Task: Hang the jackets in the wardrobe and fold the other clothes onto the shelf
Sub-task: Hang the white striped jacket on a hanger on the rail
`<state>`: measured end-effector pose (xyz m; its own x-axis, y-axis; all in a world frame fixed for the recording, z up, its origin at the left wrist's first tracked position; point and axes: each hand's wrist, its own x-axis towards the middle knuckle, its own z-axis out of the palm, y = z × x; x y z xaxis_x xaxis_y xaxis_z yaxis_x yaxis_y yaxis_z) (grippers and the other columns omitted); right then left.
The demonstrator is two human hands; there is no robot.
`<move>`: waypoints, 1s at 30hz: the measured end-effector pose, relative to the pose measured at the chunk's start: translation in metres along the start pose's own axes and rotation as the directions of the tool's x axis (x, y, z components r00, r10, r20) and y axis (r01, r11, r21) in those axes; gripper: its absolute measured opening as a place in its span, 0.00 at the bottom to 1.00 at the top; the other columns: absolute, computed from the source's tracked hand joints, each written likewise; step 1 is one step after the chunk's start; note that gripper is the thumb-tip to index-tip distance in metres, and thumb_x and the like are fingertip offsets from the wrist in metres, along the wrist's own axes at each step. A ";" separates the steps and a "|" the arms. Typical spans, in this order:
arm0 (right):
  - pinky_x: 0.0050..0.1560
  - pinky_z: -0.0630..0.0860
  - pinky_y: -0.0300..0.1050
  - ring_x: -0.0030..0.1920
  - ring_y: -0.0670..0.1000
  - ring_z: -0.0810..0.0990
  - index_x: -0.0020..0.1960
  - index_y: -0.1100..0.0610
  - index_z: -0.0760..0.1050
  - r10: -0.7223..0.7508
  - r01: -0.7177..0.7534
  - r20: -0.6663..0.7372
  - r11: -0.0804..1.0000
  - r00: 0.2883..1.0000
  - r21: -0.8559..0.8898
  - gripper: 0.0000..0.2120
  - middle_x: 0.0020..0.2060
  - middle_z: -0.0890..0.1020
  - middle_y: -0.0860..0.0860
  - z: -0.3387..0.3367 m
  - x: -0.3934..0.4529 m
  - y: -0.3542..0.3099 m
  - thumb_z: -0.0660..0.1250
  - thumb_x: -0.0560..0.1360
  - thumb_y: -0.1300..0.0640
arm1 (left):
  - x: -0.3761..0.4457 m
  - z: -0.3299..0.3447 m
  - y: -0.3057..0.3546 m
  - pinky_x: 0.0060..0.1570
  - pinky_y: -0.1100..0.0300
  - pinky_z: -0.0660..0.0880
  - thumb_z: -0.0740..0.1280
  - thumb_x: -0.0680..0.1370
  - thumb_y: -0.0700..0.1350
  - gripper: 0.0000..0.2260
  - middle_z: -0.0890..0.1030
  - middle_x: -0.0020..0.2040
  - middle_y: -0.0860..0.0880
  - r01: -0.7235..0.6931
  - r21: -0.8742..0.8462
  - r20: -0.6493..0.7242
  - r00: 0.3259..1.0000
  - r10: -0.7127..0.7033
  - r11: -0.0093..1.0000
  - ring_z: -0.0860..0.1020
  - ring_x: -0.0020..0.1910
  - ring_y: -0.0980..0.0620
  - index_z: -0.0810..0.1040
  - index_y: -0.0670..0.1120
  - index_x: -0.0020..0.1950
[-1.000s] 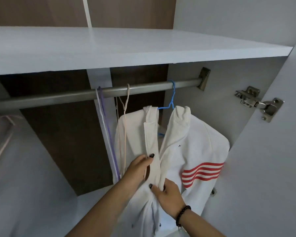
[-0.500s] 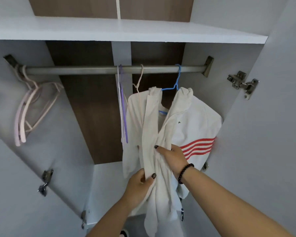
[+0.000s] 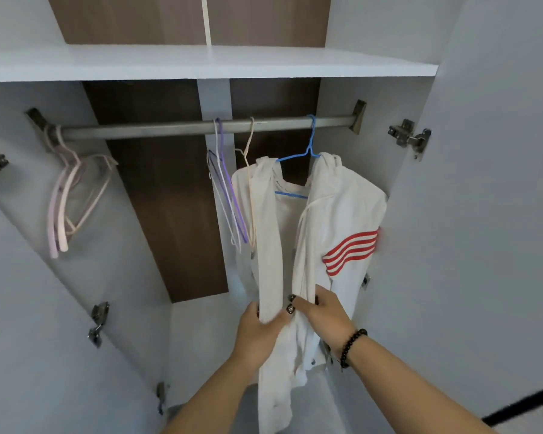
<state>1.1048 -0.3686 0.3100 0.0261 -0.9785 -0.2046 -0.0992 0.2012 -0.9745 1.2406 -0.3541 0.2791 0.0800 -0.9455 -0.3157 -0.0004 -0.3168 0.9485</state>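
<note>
The white hooded jacket with red sleeve stripes (image 3: 342, 214) already hangs on a thin blue wire hanger (image 3: 298, 158) on the grey metal rail (image 3: 176, 128). The left hand (image 3: 261, 330) pinches the left front edge and the right hand (image 3: 323, 314) the right one. Looks like they're lining up a zip, hard to tell. Keep both edges level and tug gently so the hanger stays hooked.
</note>
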 end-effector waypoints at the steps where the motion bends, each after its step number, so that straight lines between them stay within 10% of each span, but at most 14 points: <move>1: 0.43 0.78 0.38 0.45 0.49 0.82 0.46 0.56 0.78 0.013 -0.014 -0.033 1.000 0.999 -0.006 0.02 0.42 0.84 0.51 0.001 -0.006 0.003 0.66 0.76 0.60 | -0.005 -0.006 -0.003 0.52 0.54 0.80 0.77 0.71 0.46 0.15 0.84 0.49 0.48 0.056 -0.005 0.023 0.998 -0.056 0.998 0.83 0.49 0.50 0.78 0.47 0.55; 6: 0.45 0.80 0.47 0.45 0.55 0.82 0.47 0.60 0.78 0.103 -0.104 -0.131 0.995 0.986 -0.005 0.04 0.43 0.83 0.57 0.016 -0.041 0.016 0.70 0.72 0.64 | -0.037 -0.050 -0.025 0.55 0.44 0.79 0.71 0.72 0.34 0.09 0.84 0.50 0.37 0.240 0.113 0.135 0.958 -0.254 0.964 0.83 0.49 0.40 0.82 0.38 0.52; 13: 0.36 0.65 0.45 0.36 0.53 0.69 0.42 0.58 0.71 0.179 -0.187 -0.187 0.982 0.966 -0.028 0.04 0.35 0.71 0.56 0.047 -0.088 0.035 0.67 0.72 0.59 | -0.077 -0.088 -0.049 0.53 0.57 0.76 0.62 0.80 0.57 0.13 0.82 0.49 0.50 0.197 0.262 0.154 0.958 -0.242 0.945 0.80 0.49 0.50 0.78 0.49 0.52; 21: 0.34 0.66 0.44 0.34 0.53 0.69 0.39 0.61 0.70 0.257 -0.235 -0.242 0.965 0.936 0.114 0.05 0.33 0.70 0.55 0.071 -0.129 0.049 0.66 0.67 0.63 | -0.125 -0.105 -0.068 0.49 0.51 0.80 0.72 0.70 0.34 0.12 0.84 0.48 0.39 0.244 0.142 0.274 0.922 -0.274 0.959 0.83 0.49 0.42 0.81 0.39 0.53; 30: 0.40 0.70 0.47 0.37 0.54 0.73 0.39 0.58 0.70 0.390 -0.365 -0.145 0.915 0.909 0.173 0.09 0.35 0.74 0.55 0.082 -0.181 0.081 0.70 0.68 0.57 | -0.161 -0.128 -0.080 0.51 0.44 0.77 0.73 0.71 0.33 0.10 0.80 0.52 0.29 0.343 0.069 0.246 0.904 -0.349 0.937 0.80 0.45 0.37 0.81 0.33 0.52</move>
<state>1.1734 -0.1711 0.2605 -0.1595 -0.8178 -0.5530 0.0722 0.5490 -0.8327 1.3559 -0.1670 0.2575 -0.1732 -0.7627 -0.6232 -0.0415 -0.6265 0.7783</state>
